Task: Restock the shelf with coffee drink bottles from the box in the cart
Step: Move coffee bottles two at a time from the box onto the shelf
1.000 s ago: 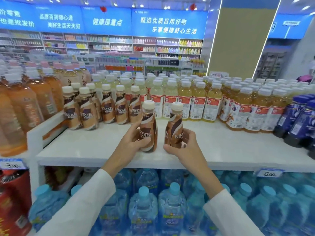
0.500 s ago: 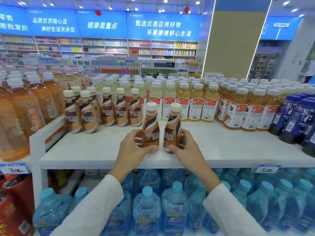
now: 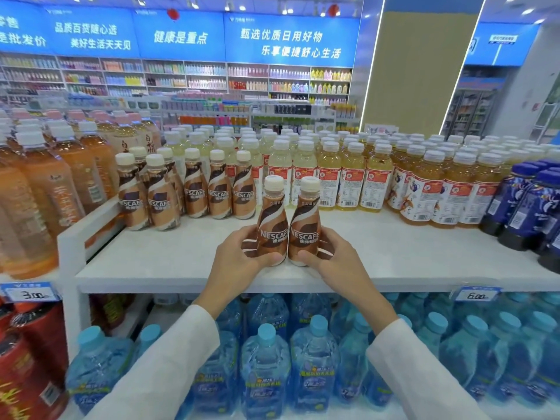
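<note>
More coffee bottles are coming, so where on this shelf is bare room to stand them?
Bare shelf lies left of the two held bottles, in front of the standing coffee row, and right of them, before the tea bottles. Behind, it is packed.

Garment: the person is wearing a plain white long-sleeved top of smooth cloth. Left sleeve and right sleeve are both ending in wide, loose cuffs partway along the forearms. Left hand and right hand are showing bare beyond them.
</note>
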The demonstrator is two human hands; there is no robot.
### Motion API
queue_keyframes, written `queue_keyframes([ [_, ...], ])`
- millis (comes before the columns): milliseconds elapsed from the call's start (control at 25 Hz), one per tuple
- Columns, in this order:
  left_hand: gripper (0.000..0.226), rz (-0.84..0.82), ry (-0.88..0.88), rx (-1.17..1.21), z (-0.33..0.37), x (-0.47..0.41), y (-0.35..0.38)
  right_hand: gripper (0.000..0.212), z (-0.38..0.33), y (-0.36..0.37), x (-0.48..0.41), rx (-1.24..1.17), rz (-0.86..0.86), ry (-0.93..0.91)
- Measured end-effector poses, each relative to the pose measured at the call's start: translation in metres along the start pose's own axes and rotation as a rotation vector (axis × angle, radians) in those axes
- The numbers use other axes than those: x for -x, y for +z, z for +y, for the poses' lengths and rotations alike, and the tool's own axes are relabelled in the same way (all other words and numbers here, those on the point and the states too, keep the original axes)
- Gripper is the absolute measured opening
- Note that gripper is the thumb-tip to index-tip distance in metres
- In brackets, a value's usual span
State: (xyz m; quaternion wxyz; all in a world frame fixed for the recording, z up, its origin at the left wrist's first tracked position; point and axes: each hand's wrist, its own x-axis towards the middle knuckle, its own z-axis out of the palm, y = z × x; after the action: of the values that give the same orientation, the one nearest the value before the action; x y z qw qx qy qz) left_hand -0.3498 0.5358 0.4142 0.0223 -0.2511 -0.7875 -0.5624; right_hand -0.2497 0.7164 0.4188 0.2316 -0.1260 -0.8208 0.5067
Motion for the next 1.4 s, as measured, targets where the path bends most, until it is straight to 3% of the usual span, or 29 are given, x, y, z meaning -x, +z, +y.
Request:
queue_keyframes([
  [120, 0.069, 0.026, 0.006, 0.018, 0.000, 0.003, 0.002, 0.072, -0.001, 0.005, 0.007, -0.019, 0.076, -0.006],
  [280, 0.069, 0.052, 0.012, 0.044, 0.003, 0.007, 0.001, 0.052, -0.001, 0.014, 0.010, -0.058, 0.168, -0.018],
  [520, 0.055, 0.196, -0.057, 0.050, -0.013, 0.005, -0.026, 0.050, -0.019, 0.047, -0.001, -0.043, 0.071, -0.044],
  [760, 0.053, 0.347, -0.071, -0.128, -0.048, -0.032, -0.082, 0.050, -0.045, 0.124, -0.047, -0.027, -0.020, -0.102],
  [1040, 0.042, 0.495, -0.156, -0.135, -0.060, -0.064, -0.088, 0.046, -0.048, 0.169, -0.088, -0.003, 0.015, -0.095],
  [1400, 0.041, 0.540, -0.152, -0.182, -0.065, -0.076, -0.086, 0.053, -0.045, 0.179, -0.100, 0.013, 0.039, -0.095],
])
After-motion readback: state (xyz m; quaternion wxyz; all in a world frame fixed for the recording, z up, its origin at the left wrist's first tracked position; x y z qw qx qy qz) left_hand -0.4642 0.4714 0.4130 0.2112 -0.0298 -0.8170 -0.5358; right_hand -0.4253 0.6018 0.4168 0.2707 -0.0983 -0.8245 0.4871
